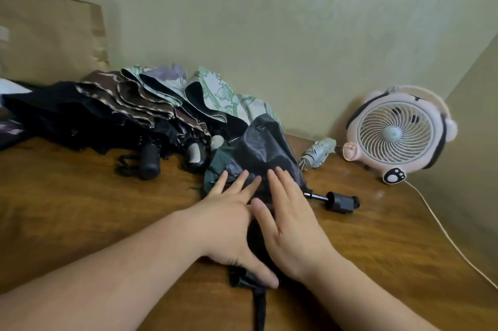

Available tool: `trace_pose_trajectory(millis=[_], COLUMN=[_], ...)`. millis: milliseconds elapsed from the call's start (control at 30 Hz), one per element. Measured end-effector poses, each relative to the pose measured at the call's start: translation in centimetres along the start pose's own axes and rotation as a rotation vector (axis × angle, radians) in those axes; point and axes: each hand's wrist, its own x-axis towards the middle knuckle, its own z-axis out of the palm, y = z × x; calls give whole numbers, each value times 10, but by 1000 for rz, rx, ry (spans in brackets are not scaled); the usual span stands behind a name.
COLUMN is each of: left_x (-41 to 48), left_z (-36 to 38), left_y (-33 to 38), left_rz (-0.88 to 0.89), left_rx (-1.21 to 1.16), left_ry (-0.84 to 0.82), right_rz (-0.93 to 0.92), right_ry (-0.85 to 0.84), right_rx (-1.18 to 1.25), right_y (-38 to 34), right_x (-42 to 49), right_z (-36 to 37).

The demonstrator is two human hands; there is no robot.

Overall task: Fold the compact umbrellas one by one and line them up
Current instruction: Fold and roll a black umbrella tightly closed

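Now both flat — left hand (229, 220), right hand (292, 225), on dark umbrella (265, 147)

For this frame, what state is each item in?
Dark umbrella, canopy loose, not rolled, lying on table.
Left hand, flat, pressing its canopy.
Right hand, flat, pressing its canopy.
Grey umbrella, folded, lying down.
Umbrella pile, canopies loose, unfolded.
Fan, upright; blades look still.

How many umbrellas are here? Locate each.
6: black umbrella far left; brown-striped umbrella beside it; lilac umbrella and green-floral umbrella behind; dark umbrella under left hand and right hand; folded umbrella by the fan. More may lie hidden.
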Motion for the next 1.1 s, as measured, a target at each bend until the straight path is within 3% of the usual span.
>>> trace_pose_trajectory(millis=[200,233,300,367,433,533,600,700,900,1100], left_x=[-1,-2,-3,-4,-3,-3,-2,7,1,-6], left_z=[-5,-5,-7,-8,-7,-5,-4,-1,-13,-10], left_y=[-3,-3,-4,-4,-5,-4,-3,-6,-3,-3], left_rz=[13,16,22,29,38,75,98,105,74,192], left_rx=[0,-6,-33,-56,-64,-53,-51,-42,-56,-45], left_ry=[-25,-34,-45,-31,-19,8,26,39,73,352], right_rz=[57,39,-38,-37,100,280,322,324,243,266], right_ry=[-194,-183,-2,267,365,255,277,293,160,149], right_rx=[-247,-283,-303,-161,42,212,317,435,633,974], right_y=[48,52,61,66,66,65,67,76,87,94], right_x=[-25,-26,-21,-4,27,64,70,61,56,56], right_z=[-8,-14,-24,-32,-38,-38,-35,-32,-31,-35])
